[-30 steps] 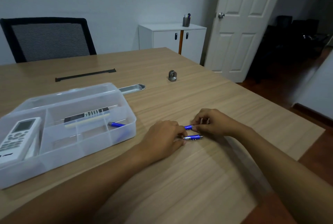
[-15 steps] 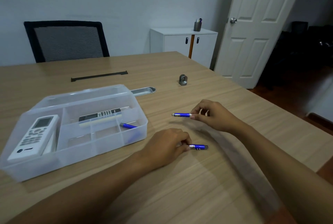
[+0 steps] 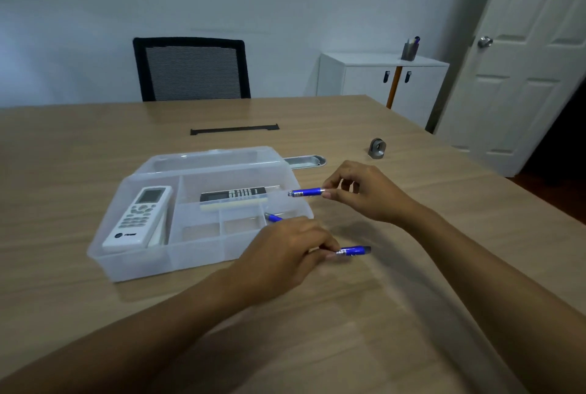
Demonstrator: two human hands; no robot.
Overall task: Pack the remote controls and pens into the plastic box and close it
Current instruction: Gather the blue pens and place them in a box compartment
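The clear plastic box lies open on the wooden table, its lid folded back behind it. A white remote fills the left compartment and a black-faced remote lies across the back one. One blue pen rests in the front right compartment, partly hidden by my left hand. My right hand pinches a second blue pen in the air above the box's right edge. My left hand grips a third blue pen low over the table, just right of the box.
A small grey metal piece stands on the table at the back right. A metal cable grommet and a black slot cover sit behind the box. A black mesh chair, white cabinet and door lie beyond.
Both hands took a pen each from the table. The right hand has lifted its pen and carried it left over the box edge; the left hand holds its pen near the table.
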